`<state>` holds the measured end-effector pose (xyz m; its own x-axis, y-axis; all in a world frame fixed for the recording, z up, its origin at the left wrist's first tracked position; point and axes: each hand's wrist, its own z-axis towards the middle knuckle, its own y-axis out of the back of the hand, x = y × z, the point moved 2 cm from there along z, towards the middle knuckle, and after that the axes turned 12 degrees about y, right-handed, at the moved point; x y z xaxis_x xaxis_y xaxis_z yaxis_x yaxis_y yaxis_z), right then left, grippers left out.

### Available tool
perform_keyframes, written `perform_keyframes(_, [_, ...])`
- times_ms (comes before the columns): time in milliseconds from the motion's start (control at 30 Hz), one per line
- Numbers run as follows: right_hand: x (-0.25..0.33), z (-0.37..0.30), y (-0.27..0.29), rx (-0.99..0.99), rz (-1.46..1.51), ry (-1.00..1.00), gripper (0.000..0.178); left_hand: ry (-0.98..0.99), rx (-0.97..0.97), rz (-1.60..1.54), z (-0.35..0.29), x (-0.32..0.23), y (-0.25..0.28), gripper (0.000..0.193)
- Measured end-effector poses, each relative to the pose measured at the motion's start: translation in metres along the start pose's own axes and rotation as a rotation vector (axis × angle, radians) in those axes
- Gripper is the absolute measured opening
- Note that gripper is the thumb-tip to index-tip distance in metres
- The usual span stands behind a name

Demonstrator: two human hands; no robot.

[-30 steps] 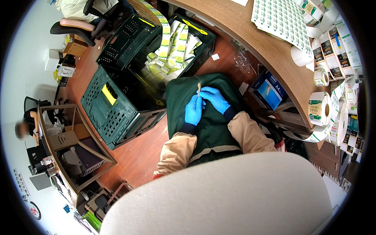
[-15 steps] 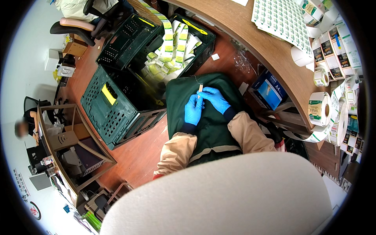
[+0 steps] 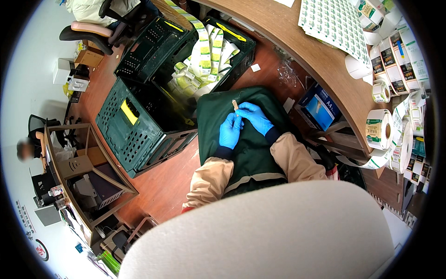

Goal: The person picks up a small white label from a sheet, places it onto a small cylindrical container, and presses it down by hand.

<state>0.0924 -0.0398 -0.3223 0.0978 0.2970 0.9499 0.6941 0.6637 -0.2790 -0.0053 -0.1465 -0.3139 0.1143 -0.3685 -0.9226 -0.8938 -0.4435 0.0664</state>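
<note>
A small, flat tan strip [image 3: 235,104] stands up between my fingertips, its upper end tilted slightly left. Blue gloves cover both hands. My left hand [image 3: 229,131] is closed and pinches the strip's lower part from the left. From the right, my right hand [image 3: 255,117] is closed as well, its fingertips meeting the strip and the left fingers. Below them spreads a dark green cloth [image 3: 213,104] over my lap. What the strip is exactly is too small to make out.
Dark green crates [image 3: 127,146] stand at the left, one heaped with a printed label strip [image 3: 216,53]. A curved wooden table [image 3: 320,65] borders the right, carrying label sheets [image 3: 334,28] and label rolls [image 3: 378,129]. A blue box [image 3: 320,109] sits beneath it. Another person [image 3: 35,144] is far left.
The tan strip has tipped to the left between my fingers, and more of its lower part shows. The hands have barely moved. The hanging label strip over the crate has shifted slightly right.
</note>
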Motion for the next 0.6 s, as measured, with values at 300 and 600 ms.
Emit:
perform_keyframes(300, [-0.007, 0.002, 0.003, 0.009, -0.006, 0.032, 0.026, 0.01, -0.014, 0.039, 0.0, -0.001, -0.001, 0.02])
perform_keyframes(600, [0.01, -0.001, -0.006, 0.015, 0.005, -0.002, 0.023, -0.015, -0.016, 0.1, -0.001, 0.0, 0.001, 0.019])
